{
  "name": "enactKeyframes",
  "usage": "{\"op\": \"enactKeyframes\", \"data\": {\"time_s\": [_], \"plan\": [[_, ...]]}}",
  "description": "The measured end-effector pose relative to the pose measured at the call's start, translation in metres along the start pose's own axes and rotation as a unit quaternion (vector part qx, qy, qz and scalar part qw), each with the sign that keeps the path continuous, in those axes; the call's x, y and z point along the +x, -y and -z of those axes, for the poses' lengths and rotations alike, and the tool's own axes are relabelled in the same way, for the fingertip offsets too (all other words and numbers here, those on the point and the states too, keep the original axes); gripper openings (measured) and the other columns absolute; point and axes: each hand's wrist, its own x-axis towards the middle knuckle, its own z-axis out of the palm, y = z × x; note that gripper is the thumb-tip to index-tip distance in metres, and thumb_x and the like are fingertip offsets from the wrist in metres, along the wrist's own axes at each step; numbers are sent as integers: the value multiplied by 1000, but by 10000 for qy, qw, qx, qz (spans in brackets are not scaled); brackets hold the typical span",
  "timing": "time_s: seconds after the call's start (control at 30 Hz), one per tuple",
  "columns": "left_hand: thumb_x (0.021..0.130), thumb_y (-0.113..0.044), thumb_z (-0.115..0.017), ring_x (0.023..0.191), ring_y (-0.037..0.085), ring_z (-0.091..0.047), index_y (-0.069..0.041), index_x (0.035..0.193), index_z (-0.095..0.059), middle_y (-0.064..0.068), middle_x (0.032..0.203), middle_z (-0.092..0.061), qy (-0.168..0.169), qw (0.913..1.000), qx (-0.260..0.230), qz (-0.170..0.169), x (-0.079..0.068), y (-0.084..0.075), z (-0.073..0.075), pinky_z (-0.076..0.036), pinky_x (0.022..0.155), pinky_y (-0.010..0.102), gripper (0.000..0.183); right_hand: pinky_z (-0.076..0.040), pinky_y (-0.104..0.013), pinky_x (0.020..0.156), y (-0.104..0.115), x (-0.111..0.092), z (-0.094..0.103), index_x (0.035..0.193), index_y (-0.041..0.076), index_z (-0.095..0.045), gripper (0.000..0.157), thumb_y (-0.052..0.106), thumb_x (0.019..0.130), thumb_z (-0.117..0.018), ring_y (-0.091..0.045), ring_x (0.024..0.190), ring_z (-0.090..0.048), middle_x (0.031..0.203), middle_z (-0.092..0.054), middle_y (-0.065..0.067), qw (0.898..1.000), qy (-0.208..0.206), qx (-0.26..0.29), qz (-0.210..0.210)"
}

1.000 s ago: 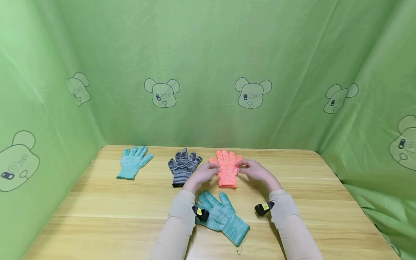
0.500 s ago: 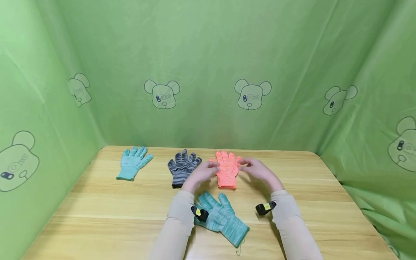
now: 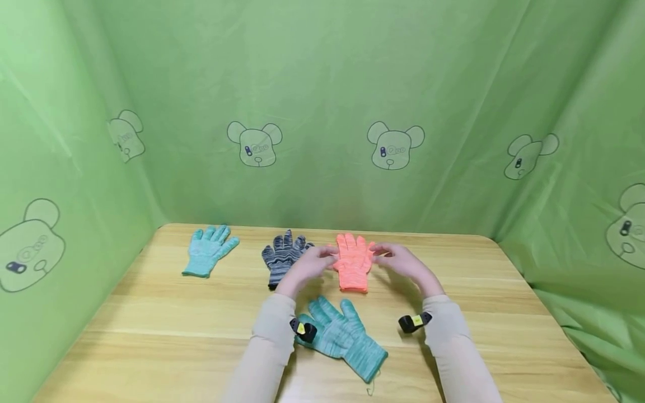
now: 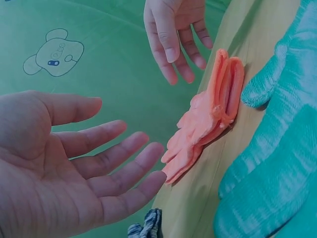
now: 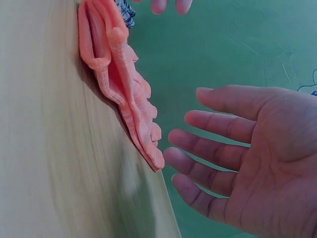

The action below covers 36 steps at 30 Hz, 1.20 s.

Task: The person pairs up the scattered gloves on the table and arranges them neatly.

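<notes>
Left hand [image 3: 311, 264] and right hand [image 3: 402, 263] both relaxed, fingers lightly spread and gripping nothing. Between them lies the coral glove [image 3: 353, 264], flat on the table, fingers pointing away; I can't tell whether any fingertip touches it. Its knit is soft and marled with paler flecks. From both wrist views I see several thick, rounded folds at the cuff; can't make out whether it is one glove or a stacked pair. Just beside the left hand, on its outer side, the striped glove [image 3: 282, 258], grey and near-black bands, dark hem; hand and wrist cover part of it, and my left wrist view catches only a scrap at the bottom edge. Well out from the left hand, the pale teal glove [image 3: 205, 253], darker hem, fingers fanned. Nearer than both hands, the darker teal glove [image 3: 350, 340], set aslant, streaky knit, loose thread at the cuff; left sleeve [image 3: 272, 330] and its black camera [image 3: 305, 331] hide some fingertips. Table [image 3: 499, 319] smooth, wood-grained.
</notes>
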Motion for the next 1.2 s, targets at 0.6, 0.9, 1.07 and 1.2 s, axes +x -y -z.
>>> {"op": "enactKeyframes", "data": {"time_s": [0.6, 0.9, 1.07, 1.2], "plan": [[101, -27, -51, 105, 24, -65, -9, 131, -59, 11, 124, -65, -539, 9949, 724, -457, -15, -6, 19, -52, 95, 42, 36, -47, -52, 102, 10, -4, 6, 134, -6, -52, 43, 17, 97, -56, -38, 116, -57, 126, -60, -25, 9988, -14, -26, 480], [100, -29, -53, 103, 20, -64, -13, 127, -63, 7, 116, -68, -925, 9880, 1065, -627, -23, -3, 33, -54, 86, 36, 32, -50, -48, 96, 18, -7, 7, 133, -4, -54, 42, 18, 97, -58, -36, 111, -59, 123, -63, -24, 9983, -57, -87, 573], [100, -27, -54, 109, 24, -63, -11, 125, -64, 7, 121, -68, -1072, 9836, 1162, -867, -30, 1, 43, -53, 93, 41, 31, -51, -47, 95, 22, -10, 5, 133, -1, -55, 43, 21, 96, -60, -33, 109, -60, 124, -63, -22, 9978, -74, -31, 655], [99, -27, -56, 112, 25, -63, -10, 125, -64, 8, 122, -67, -1184, 9805, 1244, -959, -35, 4, 51, -52, 96, 43, 32, -50, -50, 96, 26, -12, 4, 133, 1, -56, 44, 25, 96, -61, -33, 111, -60, 125, -63, -21, 9967, -81, -83, 809]]}}
